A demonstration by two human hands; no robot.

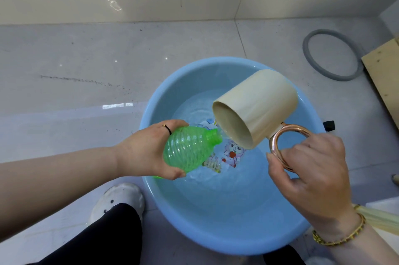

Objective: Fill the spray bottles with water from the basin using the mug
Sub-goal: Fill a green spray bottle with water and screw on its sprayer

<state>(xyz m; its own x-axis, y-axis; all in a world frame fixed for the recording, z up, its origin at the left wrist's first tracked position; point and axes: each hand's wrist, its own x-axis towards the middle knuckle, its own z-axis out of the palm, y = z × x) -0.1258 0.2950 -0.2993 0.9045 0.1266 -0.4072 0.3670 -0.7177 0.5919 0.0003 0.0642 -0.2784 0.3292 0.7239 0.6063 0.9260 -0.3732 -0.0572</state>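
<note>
so the person is pouring over the blue basin [151, 189] sitting on the floor. The left hand [146, 148] is wrapping its grip round the belly of the green spray bottle [187, 152], holding it tilted above the water with the open neck [213, 136] pointing at the mug [257, 107]. The right hand [313, 169] is curling its grip round the copper handle [287, 135], and the mug is tipped nearly sideways, lip just beside the neck. That neck is narrow and the mug mouth is wide, so imo they should be tipping slower, resting the lip right on the neck rim and standing the bottle more upright as it's filling, otherwise most is going back into the basin. Can't tell how full the bottle is getting
</note>
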